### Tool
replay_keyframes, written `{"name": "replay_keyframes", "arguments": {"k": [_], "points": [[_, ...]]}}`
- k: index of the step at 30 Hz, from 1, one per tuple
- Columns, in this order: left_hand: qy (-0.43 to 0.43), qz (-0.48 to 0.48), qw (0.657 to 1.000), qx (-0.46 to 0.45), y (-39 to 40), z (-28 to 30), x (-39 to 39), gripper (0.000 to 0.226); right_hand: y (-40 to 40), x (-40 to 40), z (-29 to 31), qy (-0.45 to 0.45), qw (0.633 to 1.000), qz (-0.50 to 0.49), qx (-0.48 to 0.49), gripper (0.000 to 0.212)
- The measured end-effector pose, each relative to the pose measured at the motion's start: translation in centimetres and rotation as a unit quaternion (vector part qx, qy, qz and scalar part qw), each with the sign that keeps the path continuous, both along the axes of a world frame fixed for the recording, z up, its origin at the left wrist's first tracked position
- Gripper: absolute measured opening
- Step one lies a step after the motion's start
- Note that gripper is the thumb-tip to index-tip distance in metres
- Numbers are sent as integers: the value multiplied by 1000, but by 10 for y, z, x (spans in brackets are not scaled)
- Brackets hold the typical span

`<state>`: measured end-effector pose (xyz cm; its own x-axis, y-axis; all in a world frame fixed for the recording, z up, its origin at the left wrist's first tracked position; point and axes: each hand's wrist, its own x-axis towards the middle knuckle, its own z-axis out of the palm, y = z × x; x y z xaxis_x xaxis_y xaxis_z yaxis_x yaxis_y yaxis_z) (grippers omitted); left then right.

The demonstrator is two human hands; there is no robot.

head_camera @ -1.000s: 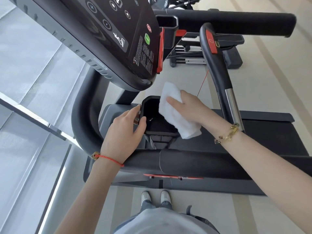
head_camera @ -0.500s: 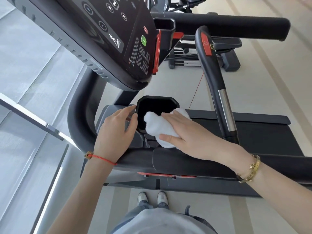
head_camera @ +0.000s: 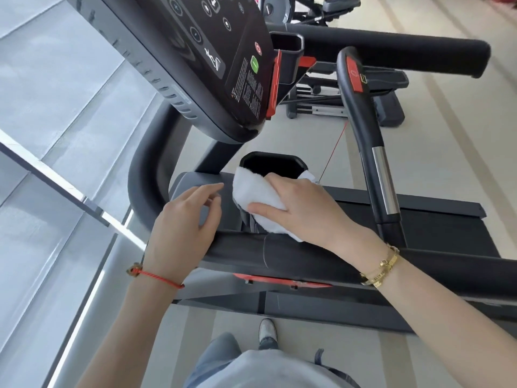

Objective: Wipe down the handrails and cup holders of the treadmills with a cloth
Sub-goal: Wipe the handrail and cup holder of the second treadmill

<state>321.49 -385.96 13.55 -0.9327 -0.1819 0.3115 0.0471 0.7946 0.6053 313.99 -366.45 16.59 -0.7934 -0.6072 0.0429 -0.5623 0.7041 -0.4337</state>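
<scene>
Cloth (head_camera: 260, 191), white and bunched, sits against the near rim of the black cup holder (head_camera: 272, 163), my right hand (head_camera: 302, 208) curled over it. Left of it my left hand (head_camera: 181, 222) hovers, fingers loosely bent, holding nothing, above the handrail (head_camera: 237, 247).

The left hand (head_camera: 181, 222) has let go of the cup holder (head_camera: 272, 163).
</scene>
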Motion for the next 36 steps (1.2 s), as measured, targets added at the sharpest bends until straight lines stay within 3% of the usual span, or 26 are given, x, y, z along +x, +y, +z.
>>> {"name": "replay_keyframes", "arguments": {"k": [9, 15, 25, 36], "points": [[23, -137, 990, 11, -19, 12, 8, 28, 8, 60, 32, 123, 975, -180, -51, 46], [50, -245, 968, 11, -24, 19, 22, 22, 10, 136, 27, 80, 942, -314, -87, 44], [26, -450, 893, 8, 12, 4, 60, 26, 15, 260, -20, 36, 840, -538, -66, 35], [-13, -597, 802, -20, 92, -24, 71, 25, 37, 328, -59, 1, 747, -663, -49, 39]]}}
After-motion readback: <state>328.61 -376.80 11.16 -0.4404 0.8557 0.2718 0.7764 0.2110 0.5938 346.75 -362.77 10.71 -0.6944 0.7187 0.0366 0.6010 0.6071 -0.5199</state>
